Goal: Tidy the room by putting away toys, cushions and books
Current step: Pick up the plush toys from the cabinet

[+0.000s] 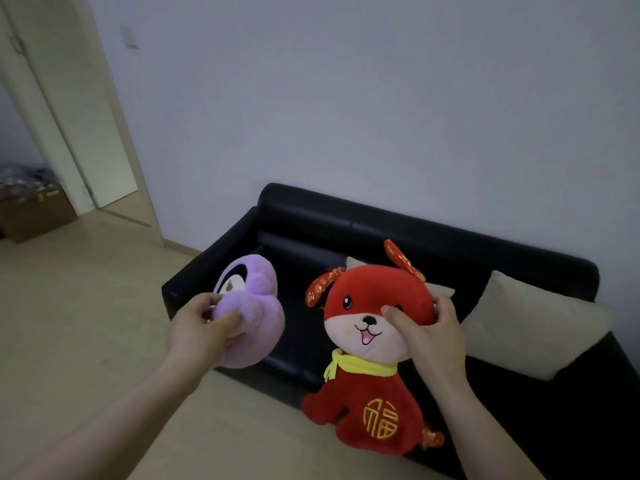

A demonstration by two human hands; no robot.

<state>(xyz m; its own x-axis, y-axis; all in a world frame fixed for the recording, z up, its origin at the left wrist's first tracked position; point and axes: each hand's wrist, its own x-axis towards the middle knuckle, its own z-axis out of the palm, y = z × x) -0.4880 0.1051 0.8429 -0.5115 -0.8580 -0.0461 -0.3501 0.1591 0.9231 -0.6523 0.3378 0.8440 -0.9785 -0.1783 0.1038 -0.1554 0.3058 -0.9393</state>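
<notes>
The left hand, near left, is closed round a purple plush toy, fingers and thumb sunk into its soft body, and the toy is held clear above the left end of a black sofa. To the right, a red plush dog in a yellow scarf is gripped at the head by the right hand, thumb laid across the cheek, with its body hanging at the seat's near edge. A beige cushion is propped against the backrest at far right.

The toys appear to be on their way to being put away. If they are meant for the seat, each is best lowered upright against the backrest and released only once its base is borne.

Whether the dog's base touches the seat cannot be told. The purple toy's face is mostly turned away. A second cushion is largely hidden behind the dog's head, and the contents of a cardboard box at far left are blurred.
</notes>
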